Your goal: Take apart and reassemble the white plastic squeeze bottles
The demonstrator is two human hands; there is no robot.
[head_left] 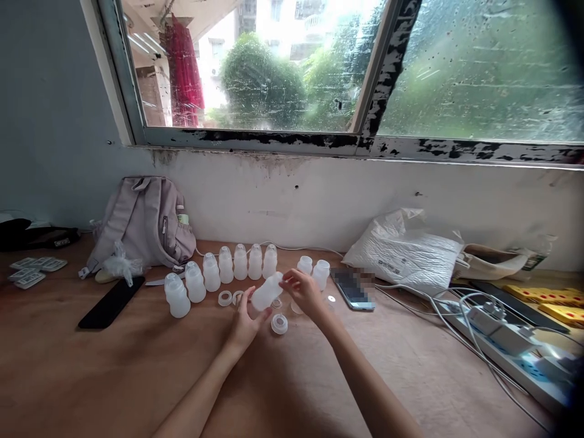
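Holding one white bottle tilted on its side just above the counter, both hands meet in front of the curved row of bottles. Left hand comes up from below, forearm angled in, fingers closed round the bottle's base end. Right hand reaches across, wrist bent, fingertips pinched on the neck end. Loose cap lies just below the bottle, ring beside it. Phone right of the row.
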